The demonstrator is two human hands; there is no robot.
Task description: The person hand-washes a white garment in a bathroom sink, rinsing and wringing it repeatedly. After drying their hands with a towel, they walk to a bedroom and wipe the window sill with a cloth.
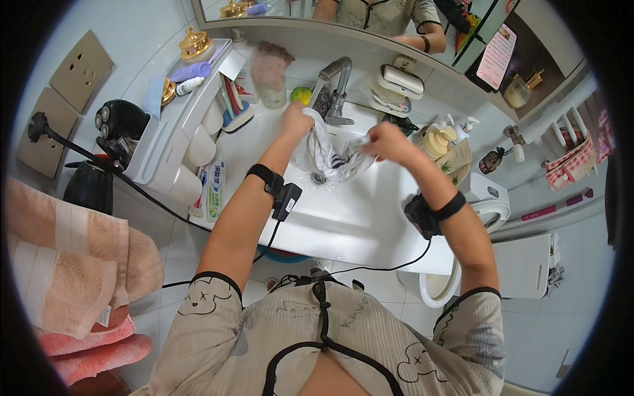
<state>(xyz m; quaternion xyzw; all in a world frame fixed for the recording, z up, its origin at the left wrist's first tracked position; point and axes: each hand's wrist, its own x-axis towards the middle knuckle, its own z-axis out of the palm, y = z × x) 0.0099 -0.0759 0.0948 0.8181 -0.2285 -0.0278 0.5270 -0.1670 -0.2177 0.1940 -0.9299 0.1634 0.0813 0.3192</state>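
Note:
Between my two hands hangs a wet white cloth with dark stripes (322,148), over a white washbasin (342,232). My left hand (296,121) grips one end just below the spout of the metal faucet (338,84). At the other end, my right hand (389,143) has its fingers closed on the cloth and looks slightly blurred. Water splashes around the metal drain (318,178), below the cloth. A yellow-green sponge or ball (300,95) lies behind my left hand. Both forearms wear black straps with small cabled devices.
Left of the basin, a white shelf unit (168,143) holds a black electric shaver (121,119); toothpaste tubes (216,188) stand beside it. Pump bottles (438,141) and a soap box (401,81) are at the back right. A black power cord (143,198) runs along the left side.

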